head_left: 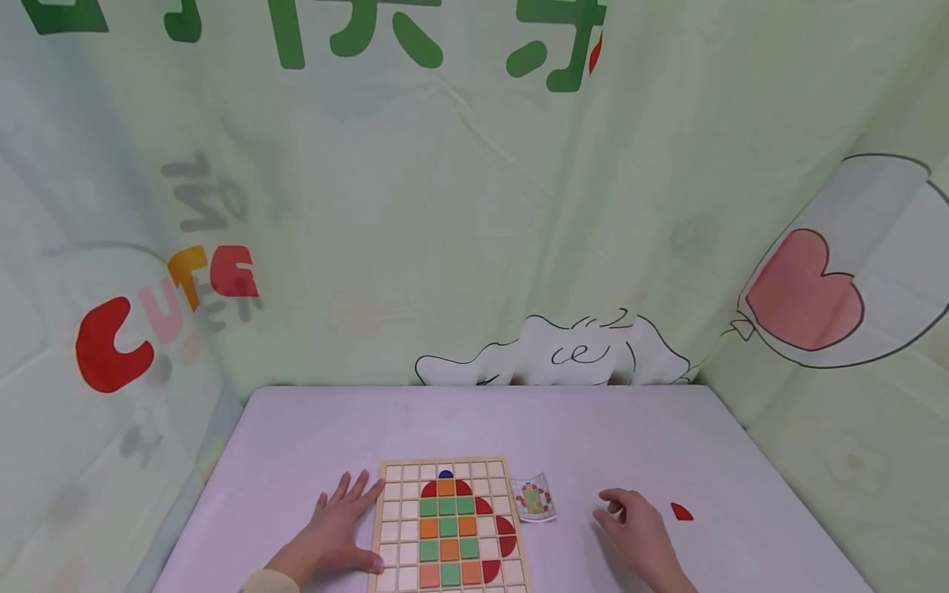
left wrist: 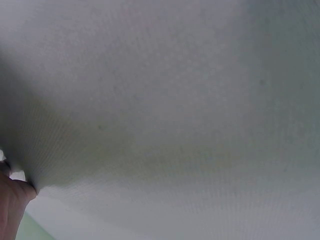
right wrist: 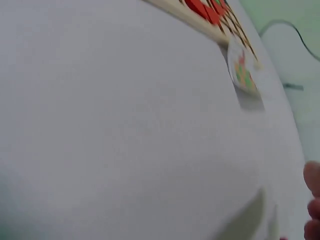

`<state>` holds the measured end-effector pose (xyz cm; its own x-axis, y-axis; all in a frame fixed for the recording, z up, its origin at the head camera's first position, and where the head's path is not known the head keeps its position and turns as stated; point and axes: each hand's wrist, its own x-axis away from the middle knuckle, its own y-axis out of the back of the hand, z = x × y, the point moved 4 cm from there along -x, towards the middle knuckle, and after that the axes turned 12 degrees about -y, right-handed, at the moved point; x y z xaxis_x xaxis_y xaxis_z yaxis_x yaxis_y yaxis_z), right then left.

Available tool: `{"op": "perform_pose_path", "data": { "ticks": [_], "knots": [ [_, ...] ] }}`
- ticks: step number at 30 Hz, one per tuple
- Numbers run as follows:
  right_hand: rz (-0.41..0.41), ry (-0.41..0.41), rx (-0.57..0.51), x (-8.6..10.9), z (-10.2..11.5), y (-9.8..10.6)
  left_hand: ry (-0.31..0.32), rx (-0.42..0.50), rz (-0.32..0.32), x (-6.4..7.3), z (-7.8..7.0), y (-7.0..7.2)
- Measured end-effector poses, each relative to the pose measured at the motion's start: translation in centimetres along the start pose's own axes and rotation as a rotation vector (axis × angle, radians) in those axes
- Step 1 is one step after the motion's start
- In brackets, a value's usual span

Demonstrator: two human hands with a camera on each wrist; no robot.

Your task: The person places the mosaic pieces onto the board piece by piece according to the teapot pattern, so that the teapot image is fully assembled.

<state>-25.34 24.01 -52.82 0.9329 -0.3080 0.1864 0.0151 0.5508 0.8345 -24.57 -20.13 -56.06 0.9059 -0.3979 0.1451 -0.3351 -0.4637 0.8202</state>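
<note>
A wooden grid board (head_left: 397, 531) lies on the table, with green, orange and red pieces and a dark blue piece (head_left: 446, 474) in its cells. My left hand (head_left: 331, 531) has its fingers spread, with fingertips and thumb at the board's left edge. To the right of the card, my right hand (head_left: 635, 527) is above the table, fingers loosely bent, with nothing visible in them. A red quarter-round piece (head_left: 681, 512) lies just right of that hand. Pale fabric fills most of the left wrist view. Only some right fingertips (right wrist: 313, 200) show in the right wrist view.
A small picture card (head_left: 534, 497) with a coloured pattern lies against the board's right side. The table (head_left: 593, 428) has a pale lilac cover. Printed curtains (head_left: 415, 231) hang behind it and on both sides.
</note>
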Motion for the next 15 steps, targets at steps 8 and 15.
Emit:
{"op": "perform_pose_path", "data": {
  "ticks": [8, 15],
  "knots": [
    [-0.108, -0.057, 0.029, -2.9, -3.9, 1.8, -0.009, 0.013, 0.001, 0.1, -0.2, 0.2],
    [-0.113, -0.196, 0.100, -3.8, -4.5, 1.2, -0.016, 0.011, -0.005, 0.2, -0.2, 0.2]
  ]
}}
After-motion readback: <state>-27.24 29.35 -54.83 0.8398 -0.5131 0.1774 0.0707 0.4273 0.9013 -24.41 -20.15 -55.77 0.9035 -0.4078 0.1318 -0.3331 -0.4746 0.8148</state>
